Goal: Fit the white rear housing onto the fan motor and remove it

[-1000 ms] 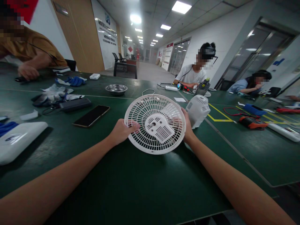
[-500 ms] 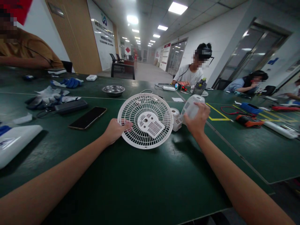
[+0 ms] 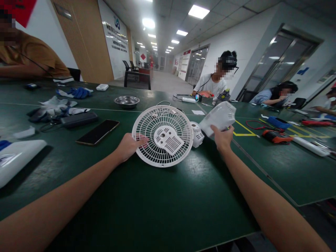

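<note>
Head view: two bare hands with separate white parts above a dark green counter (image 3: pixel 157 199). Nearest, the left hand (image 3: pixel 126 147) is closed in a pinch on the rim of the round white grille (image 3: pixel 165 140), thumb on the front, fingers behind and visible through the bars. The grille is tilted, its slotted hub plate toward the camera. The right hand (image 3: pixel 222 138) is partly closed, thumb and fingers gripping the lower side of the translucent white housing (image 3: pixel 218 118), also tilted; whether that housing touches the counter cannot be told.

Between the two lies a small vented part (image 3: pixel 197 135), partly hidden by the grille's edge; whether it is attached to the grille cannot be seen. State of the work, as judged from these positions: partway, with housing and grille apart and the housing not fitted over the vented part. No finished whole is visible. Whether the parts are being joined or separated is unclear, so the amount left cannot be fixed.

Left of the grille rests a phone (image 3: pixel 98 132), and beyond it a dark case (image 3: pixel 79 119) beside crumpled gloves (image 3: pixel 52 106). To the right lies an orange-and-black meter (image 3: pixel 277 136). Farther back stands a shallow metal dish (image 3: pixel 127 101); on the far side of the counter sits a person in a white shirt (image 3: pixel 212 85).
</note>
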A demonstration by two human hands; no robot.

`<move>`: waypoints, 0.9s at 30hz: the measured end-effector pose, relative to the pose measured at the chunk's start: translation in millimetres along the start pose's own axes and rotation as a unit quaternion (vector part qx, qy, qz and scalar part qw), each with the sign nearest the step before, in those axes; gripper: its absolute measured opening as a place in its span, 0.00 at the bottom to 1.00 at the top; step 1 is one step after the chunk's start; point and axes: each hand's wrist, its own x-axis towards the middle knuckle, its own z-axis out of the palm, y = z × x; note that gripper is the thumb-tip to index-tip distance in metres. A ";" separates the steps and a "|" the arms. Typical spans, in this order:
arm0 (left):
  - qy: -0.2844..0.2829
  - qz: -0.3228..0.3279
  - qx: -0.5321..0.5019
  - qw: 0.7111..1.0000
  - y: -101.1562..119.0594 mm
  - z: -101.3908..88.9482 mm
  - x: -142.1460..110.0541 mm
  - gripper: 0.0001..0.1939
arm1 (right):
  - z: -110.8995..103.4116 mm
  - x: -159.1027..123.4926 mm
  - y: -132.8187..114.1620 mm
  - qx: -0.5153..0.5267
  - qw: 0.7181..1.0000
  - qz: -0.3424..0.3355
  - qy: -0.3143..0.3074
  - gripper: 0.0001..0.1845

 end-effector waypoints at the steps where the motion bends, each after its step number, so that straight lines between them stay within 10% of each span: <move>1: 0.001 -0.001 0.001 1.000 -0.6 -0.1 0.6 0.11 | 0.7 0.4 -5.3 0.043 0.999 -0.015 0.015 0.44; 6: -0.002 0.001 0.005 1.000 -0.6 -0.2 0.5 0.13 | 0.9 -19.9 -36.5 0.156 0.979 -0.123 -0.051 0.40; 12: -0.004 0.008 0.017 1.000 4.3 0.7 -3.2 0.10 | 4.5 -55.5 -44.8 0.015 0.972 -0.128 -0.199 0.44; 27: -0.008 0.002 0.012 1.000 4.4 0.7 -3.8 0.11 | -17.6 15.1 3.3 -0.017 0.999 -0.042 -0.029 0.40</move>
